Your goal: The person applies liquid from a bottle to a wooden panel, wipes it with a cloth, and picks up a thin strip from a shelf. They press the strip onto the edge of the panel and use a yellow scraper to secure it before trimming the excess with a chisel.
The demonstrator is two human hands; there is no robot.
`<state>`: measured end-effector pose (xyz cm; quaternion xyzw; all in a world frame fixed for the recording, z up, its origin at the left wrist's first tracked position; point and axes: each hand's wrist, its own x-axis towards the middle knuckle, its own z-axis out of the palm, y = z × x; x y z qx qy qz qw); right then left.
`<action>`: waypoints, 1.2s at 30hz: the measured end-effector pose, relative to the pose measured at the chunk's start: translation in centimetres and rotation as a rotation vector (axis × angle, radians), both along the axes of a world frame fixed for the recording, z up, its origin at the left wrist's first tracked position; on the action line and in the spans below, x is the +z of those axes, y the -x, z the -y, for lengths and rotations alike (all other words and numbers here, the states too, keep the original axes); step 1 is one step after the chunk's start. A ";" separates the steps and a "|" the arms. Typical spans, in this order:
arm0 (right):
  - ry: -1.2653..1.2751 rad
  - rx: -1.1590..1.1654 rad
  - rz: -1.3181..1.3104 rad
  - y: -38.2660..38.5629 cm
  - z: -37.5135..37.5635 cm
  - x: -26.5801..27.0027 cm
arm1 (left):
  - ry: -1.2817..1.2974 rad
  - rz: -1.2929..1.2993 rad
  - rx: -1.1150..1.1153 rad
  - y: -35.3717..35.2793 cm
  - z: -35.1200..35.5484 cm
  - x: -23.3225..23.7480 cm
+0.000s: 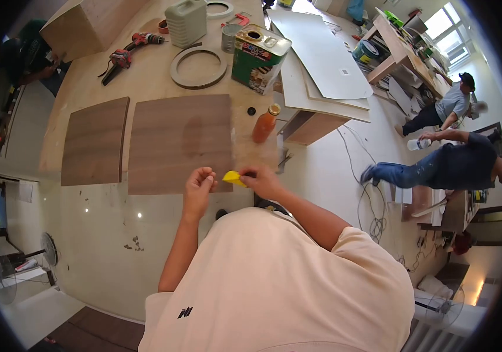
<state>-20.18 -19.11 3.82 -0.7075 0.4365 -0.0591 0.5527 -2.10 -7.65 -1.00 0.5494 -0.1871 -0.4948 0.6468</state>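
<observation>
My right hand (261, 180) pinches a small, flat yellow piece (234, 178), like a plastic spreader. Close to its left, my left hand (200, 183) is raised with fingers curled and thumb against them; I cannot tell whether anything is in it. Both hands are at the near edge of a large brown wood-veneer panel (180, 138) lying on the workbench (95, 82). A smaller matching panel (94, 141) lies to its left. Beyond my right hand stands a bottle of orange liquid (265, 124), with a black cap (251, 111) beside it.
On the bench are a red drill (125, 57), a roll of edging (198, 68), a green tin (260, 57), a metal can (229, 38) and a jerrycan (186, 23). White sheets (321, 53) lie to the right. Cables (377, 217) cross the floor; people (456, 161) are at right.
</observation>
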 end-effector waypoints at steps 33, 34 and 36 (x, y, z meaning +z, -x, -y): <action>-0.806 -0.441 0.464 11.3 17.5 -6.9 | -0.018 0.739 0.175 10.5 17.6 -1.5; -0.651 -0.371 0.423 10.5 17.5 -7.5 | -0.020 0.717 0.221 10.7 16.8 -0.9; -0.338 -0.229 0.351 8.5 17.1 -8.8 | -0.023 0.641 0.287 10.8 15.0 1.1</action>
